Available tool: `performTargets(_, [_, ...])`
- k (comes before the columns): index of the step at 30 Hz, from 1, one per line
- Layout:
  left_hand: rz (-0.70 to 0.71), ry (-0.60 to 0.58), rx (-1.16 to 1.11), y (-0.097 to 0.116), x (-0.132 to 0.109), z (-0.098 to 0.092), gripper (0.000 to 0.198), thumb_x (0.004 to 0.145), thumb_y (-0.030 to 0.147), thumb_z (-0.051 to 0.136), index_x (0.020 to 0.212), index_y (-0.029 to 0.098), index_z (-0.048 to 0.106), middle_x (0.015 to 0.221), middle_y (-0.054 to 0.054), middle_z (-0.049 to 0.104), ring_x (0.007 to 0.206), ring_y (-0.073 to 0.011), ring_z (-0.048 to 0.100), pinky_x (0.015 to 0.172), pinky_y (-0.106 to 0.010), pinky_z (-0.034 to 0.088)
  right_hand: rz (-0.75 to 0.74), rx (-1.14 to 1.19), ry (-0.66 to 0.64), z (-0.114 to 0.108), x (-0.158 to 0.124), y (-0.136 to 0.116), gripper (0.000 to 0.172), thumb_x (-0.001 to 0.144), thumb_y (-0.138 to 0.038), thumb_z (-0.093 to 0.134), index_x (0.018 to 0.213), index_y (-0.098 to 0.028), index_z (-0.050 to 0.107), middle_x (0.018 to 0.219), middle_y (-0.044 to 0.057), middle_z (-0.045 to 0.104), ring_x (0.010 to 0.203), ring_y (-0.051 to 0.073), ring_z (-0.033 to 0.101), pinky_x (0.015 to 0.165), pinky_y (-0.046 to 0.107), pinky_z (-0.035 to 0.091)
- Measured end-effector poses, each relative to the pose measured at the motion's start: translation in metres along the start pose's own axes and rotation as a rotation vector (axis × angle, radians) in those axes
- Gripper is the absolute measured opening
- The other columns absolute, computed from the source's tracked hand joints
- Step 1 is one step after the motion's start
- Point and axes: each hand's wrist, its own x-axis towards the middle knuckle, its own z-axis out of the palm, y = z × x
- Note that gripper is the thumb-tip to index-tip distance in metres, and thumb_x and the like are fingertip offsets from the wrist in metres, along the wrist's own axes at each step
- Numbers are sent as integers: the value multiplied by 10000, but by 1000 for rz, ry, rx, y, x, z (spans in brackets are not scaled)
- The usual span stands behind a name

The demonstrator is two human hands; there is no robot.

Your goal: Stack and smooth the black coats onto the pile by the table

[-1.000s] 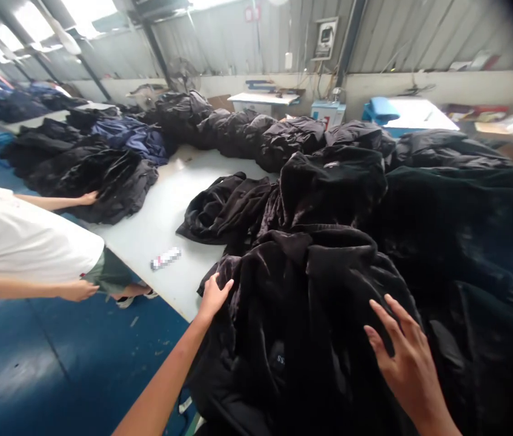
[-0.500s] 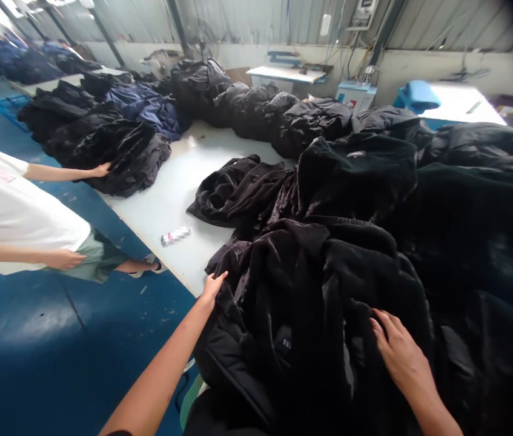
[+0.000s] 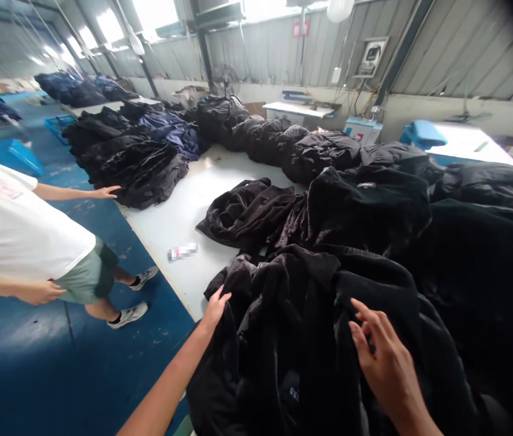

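Observation:
A black jacket (image 3: 297, 321) of soft dark cloth lies spread in front of me, with a small light-lettered label on its lower part. At its left edge, my left hand (image 3: 216, 309) is closed on the cloth, thumb and fingers pinching a fold. My right hand (image 3: 386, 354) is over the right side of the jacket, fingers curved and apart, gripping no cloth that I can see. Beyond lies a black garment (image 3: 367, 209) with a small pale label, and left of it a bunched black piece (image 3: 247, 212) on the white table (image 3: 151, 227).
Another person (image 3: 24, 224) in a white shirt stands at left, one hand reaching toward a pile of black garments (image 3: 133, 172). Dark bundled clothes (image 3: 274, 139) line the table's far side. A small pixelated white item (image 3: 182, 251) lies near the table's left edge.
My view has tilted up. My right hand has lifted and turned, its fingers now off the fold. The other person's hand has drawn back from the pile. My left hand keeps its hold.

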Motion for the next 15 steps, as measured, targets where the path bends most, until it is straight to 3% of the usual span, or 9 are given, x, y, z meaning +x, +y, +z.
performTargets(3, [152,-71,57,20,-22,16,462,911,268,659,1353,156,730,1446,-108,714,1411,-305,628,1281,-419,401,-17,211,-143,23,31,-27,433,1081,-466,475,1469,-303,578,1269,68,690,987,211,717,890,378,608])
performTargets(6, [359,-175,168,35,-52,37,510,924,268,623,1409,131,702,1484,-107,686,1449,-323,589,1311,-464,366,-29,274,-308,44,64,-59,464,1057,-444,504,1472,-254,589,1363,105,671,1152,257,701,988,417,588])
performTargets(11, [597,-423,284,44,-95,62,469,933,201,576,1372,242,737,1443,-70,711,1390,-328,636,1264,-518,455,-110,37,-534,79,112,-113,558,1000,-499,616,1477,-209,594,1402,146,668,1326,328,613,1103,469,497])
performTargets(15, [709,-565,388,54,-118,72,533,857,87,600,1318,297,766,1401,-65,734,1386,-318,633,1264,-474,469,-159,-114,-656,110,123,-133,653,798,-485,852,1352,-197,661,1348,175,697,1309,404,606,1086,553,469])
